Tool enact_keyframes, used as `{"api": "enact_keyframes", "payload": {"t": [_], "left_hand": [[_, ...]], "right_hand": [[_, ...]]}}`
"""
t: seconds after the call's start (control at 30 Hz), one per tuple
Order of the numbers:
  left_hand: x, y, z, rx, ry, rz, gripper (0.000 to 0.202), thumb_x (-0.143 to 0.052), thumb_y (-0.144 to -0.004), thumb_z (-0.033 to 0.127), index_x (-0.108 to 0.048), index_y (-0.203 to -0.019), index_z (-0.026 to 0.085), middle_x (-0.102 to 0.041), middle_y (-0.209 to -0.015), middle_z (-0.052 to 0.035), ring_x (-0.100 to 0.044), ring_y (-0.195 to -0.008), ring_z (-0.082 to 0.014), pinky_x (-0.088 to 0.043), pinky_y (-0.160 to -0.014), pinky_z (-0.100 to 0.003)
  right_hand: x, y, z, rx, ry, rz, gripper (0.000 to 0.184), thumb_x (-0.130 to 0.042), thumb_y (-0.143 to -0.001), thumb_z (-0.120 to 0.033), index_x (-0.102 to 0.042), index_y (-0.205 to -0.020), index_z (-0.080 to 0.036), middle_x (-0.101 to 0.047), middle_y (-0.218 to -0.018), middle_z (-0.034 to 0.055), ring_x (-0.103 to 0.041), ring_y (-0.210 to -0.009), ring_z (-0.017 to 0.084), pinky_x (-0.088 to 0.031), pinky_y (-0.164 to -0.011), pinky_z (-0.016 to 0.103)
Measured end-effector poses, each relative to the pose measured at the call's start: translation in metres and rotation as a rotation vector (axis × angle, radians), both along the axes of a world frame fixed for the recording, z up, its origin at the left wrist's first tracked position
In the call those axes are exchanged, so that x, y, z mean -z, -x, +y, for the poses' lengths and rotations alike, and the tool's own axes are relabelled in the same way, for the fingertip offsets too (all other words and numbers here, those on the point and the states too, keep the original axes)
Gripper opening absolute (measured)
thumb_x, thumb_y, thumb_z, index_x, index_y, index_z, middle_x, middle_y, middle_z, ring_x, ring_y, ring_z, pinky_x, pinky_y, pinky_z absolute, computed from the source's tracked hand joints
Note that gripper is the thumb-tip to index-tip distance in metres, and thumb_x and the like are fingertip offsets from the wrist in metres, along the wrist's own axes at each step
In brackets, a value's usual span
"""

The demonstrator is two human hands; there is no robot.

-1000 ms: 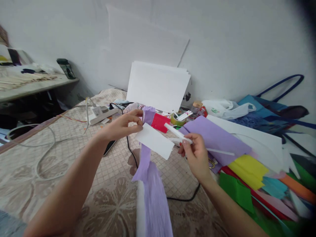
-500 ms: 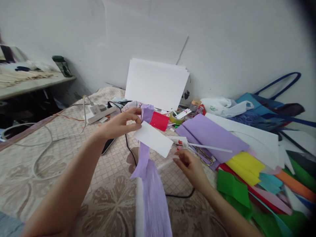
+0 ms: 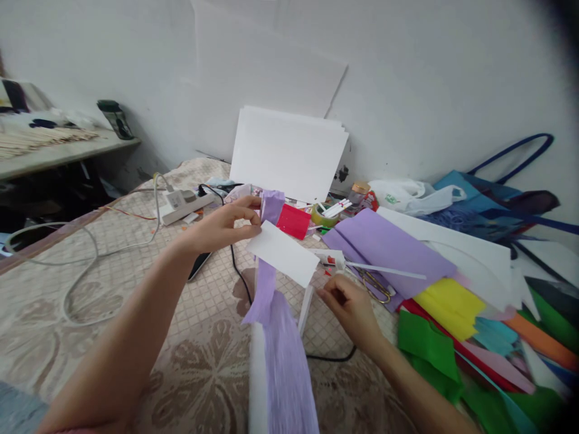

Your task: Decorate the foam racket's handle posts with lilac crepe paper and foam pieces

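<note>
My left hand [image 3: 224, 226] is closed in a pinch, thumb and fingers at the left corner of a white paper card [image 3: 284, 253]. Behind the card runs a purple crepe paper strip [image 3: 266, 280], whose top end shows beside my left fingertips. Below it, a fringed-looking length of purple crepe paper [image 3: 289, 367] lies along a white edge towards me. My right hand [image 3: 350, 304] is curled with its fingertips together. At those fingertips a narrow white strip [image 3: 306, 310] hangs down, just below the card's right corner; the exact contact is hard to see.
A glue gun [image 3: 335, 259] with a glue stick and scissors [image 3: 374, 284] lie beyond my right hand, beside purple sheets [image 3: 393, 241]. Coloured papers [image 3: 447, 307] crowd the right. A power strip [image 3: 185, 205] with cables stands left. White boards [image 3: 289, 150] lean on the wall.
The white strip at my right fingertips has swung from a blurred slant to a steeper, downward position. Both hands are nearly where they were, and the card has hardly shifted.
</note>
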State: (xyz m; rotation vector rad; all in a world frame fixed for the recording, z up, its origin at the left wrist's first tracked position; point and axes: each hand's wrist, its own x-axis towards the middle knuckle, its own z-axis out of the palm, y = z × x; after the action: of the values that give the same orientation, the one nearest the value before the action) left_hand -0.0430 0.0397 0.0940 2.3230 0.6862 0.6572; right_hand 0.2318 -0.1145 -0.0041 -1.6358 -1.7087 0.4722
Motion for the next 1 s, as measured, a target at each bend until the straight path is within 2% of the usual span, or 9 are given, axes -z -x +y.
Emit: {"api": "enact_keyframes", "payload": {"t": [0.07,0.13,0.27,0.47,0.53,0.63,0.77,0.87,1.0], "left_hand": [[-0.001,0.000,-0.001,-0.004,-0.001,0.010,0.023,-0.053,-0.087,0.035,-0.061,-0.076,0.016,-0.053,-0.120,-0.0068,-0.052,-0.109,-0.0236,-0.039,-0.103,-0.040],[-0.001,-0.001,-0.001,-0.004,0.005,0.008,0.023,-0.053,-0.087,0.035,-0.060,-0.076,0.016,-0.052,-0.122,-0.0068,-0.052,-0.110,-0.0235,-0.038,-0.104,-0.040],[0.000,-0.001,0.000,-0.004,0.013,-0.001,0.024,-0.053,-0.087,0.035,-0.060,-0.074,0.016,-0.053,-0.120,-0.0073,-0.052,-0.110,-0.0240,-0.038,-0.104,-0.041],[0.000,-0.002,0.000,0.012,0.013,-0.015,0.023,-0.053,-0.087,0.034,-0.061,-0.075,0.016,-0.053,-0.122,-0.0081,-0.051,-0.113,-0.0247,-0.039,-0.103,-0.041],[0.000,-0.002,0.000,0.007,0.009,-0.014,0.024,-0.053,-0.087,0.035,-0.061,-0.075,0.016,-0.053,-0.125,-0.0082,-0.051,-0.113,-0.0251,-0.039,-0.103,-0.041],[-0.001,-0.001,-0.001,-0.005,0.010,-0.003,0.025,-0.053,-0.087,0.036,-0.061,-0.074,0.016,-0.054,-0.123,-0.0082,-0.051,-0.112,-0.0250,-0.039,-0.103,-0.041],[-0.001,0.000,-0.001,-0.003,0.005,-0.005,0.025,-0.053,-0.087,0.036,-0.061,-0.075,0.016,-0.054,-0.122,-0.0082,-0.052,-0.112,-0.0248,-0.040,-0.103,-0.041],[0.000,0.000,0.000,0.001,0.006,-0.006,0.024,-0.052,-0.087,0.035,-0.061,-0.075,0.016,-0.053,-0.125,-0.0086,-0.052,-0.112,-0.0250,-0.040,-0.103,-0.042],[0.000,0.000,0.000,-0.002,0.003,0.004,0.024,-0.053,-0.087,0.035,-0.060,-0.075,0.016,-0.052,-0.127,-0.0082,-0.050,-0.117,-0.0259,-0.037,-0.106,-0.042]], "right_hand": [[0.000,0.001,0.001,-0.052,0.117,0.127,0.047,-0.041,-0.095,-0.054,-0.052,-0.062,-0.021,-0.046,-0.054,-0.0016,-0.045,-0.052,0.014,-0.036,-0.052,0.028],[-0.002,0.002,0.001,-0.094,0.241,0.278,0.051,-0.036,-0.096,-0.058,-0.050,-0.063,-0.022,-0.043,-0.049,-0.0041,-0.042,-0.045,0.012,-0.033,-0.047,0.026],[-0.007,0.005,0.004,-0.162,0.294,0.496,0.044,-0.049,-0.091,-0.060,-0.055,-0.074,-0.020,-0.053,-0.056,-0.0033,-0.050,-0.048,0.011,-0.039,-0.047,0.024],[-0.006,0.008,0.007,-0.183,0.250,0.620,0.035,-0.063,-0.085,-0.052,-0.061,-0.084,-0.017,-0.064,-0.067,0.0002,-0.059,-0.056,0.012,-0.048,-0.055,0.026],[-0.002,0.009,0.007,-0.147,0.227,0.631,0.035,-0.058,-0.089,-0.052,-0.056,-0.077,-0.019,-0.059,-0.060,-0.0025,-0.055,-0.051,0.010,-0.044,-0.051,0.024],[0.003,0.011,0.008,-0.062,0.180,0.653,0.047,-0.047,-0.094,-0.056,-0.045,-0.064,-0.021,-0.043,-0.048,-0.0067,-0.041,-0.041,0.008,-0.030,-0.041,0.022],[0.002,0.012,0.010,-0.086,0.194,0.754,0.055,-0.046,-0.092,-0.061,-0.039,-0.055,-0.022,-0.032,-0.042,-0.0085,-0.028,-0.036,0.006,-0.019,-0.038,0.022],[-0.003,0.012,0.011,-0.140,0.189,0.803,0.047,-0.051,-0.093,-0.055,-0.046,-0.063,-0.020,-0.042,-0.049,-0.0067,-0.036,-0.042,0.007,-0.026,-0.041,0.021],[-0.004,0.009,0.014,-0.235,0.146,0.769,0.024,-0.061,-0.091,-0.041,-0.056,-0.082,-0.020,-0.061,-0.069,-0.0016,-0.054,-0.060,0.010,-0.043,-0.057,0.023]]}}
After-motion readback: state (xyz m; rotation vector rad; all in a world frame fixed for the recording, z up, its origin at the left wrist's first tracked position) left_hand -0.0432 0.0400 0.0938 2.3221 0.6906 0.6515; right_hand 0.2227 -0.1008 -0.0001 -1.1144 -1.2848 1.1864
